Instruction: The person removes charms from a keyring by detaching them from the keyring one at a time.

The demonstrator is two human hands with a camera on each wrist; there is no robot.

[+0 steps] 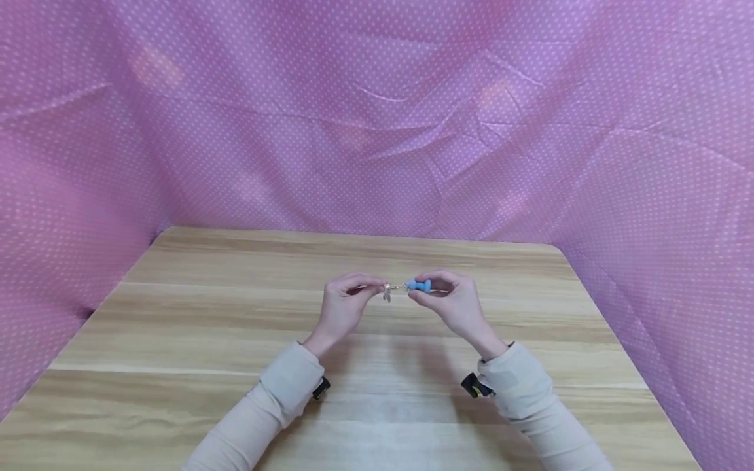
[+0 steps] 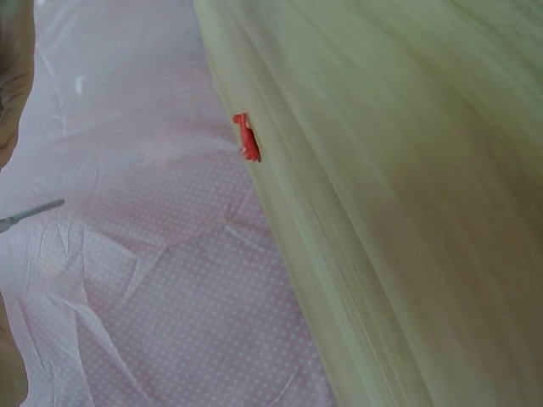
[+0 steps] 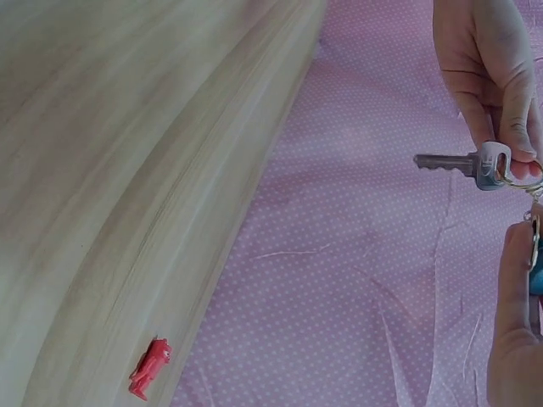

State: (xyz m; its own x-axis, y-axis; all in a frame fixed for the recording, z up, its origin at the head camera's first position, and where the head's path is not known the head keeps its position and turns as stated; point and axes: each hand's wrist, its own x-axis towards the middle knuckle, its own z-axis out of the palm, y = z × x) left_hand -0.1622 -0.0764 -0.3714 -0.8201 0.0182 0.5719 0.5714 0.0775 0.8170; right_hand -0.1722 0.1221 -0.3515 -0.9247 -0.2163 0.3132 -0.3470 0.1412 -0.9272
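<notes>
My left hand (image 1: 343,306) pinches a metal key ring (image 3: 515,181) with a key (image 3: 485,166) hanging from it, above the middle of the table. Facing it, my right hand (image 1: 462,307) holds a small blue keychain charm (image 1: 421,285) between thumb and fingers. A short chain (image 1: 402,287) runs between the charm and the ring. In the right wrist view the key shows its toothed blade, while the charm is mostly cut off at the frame's edge. Only the key's tip (image 2: 47,208) and slivers of the hands appear in the left wrist view.
A small red figure (image 3: 150,369) lies on the wooden table (image 1: 177,340) close to an edge; the left wrist view shows the red figure (image 2: 247,138) too. Pink dotted cloth (image 1: 377,131) hangs behind the table and along both sides.
</notes>
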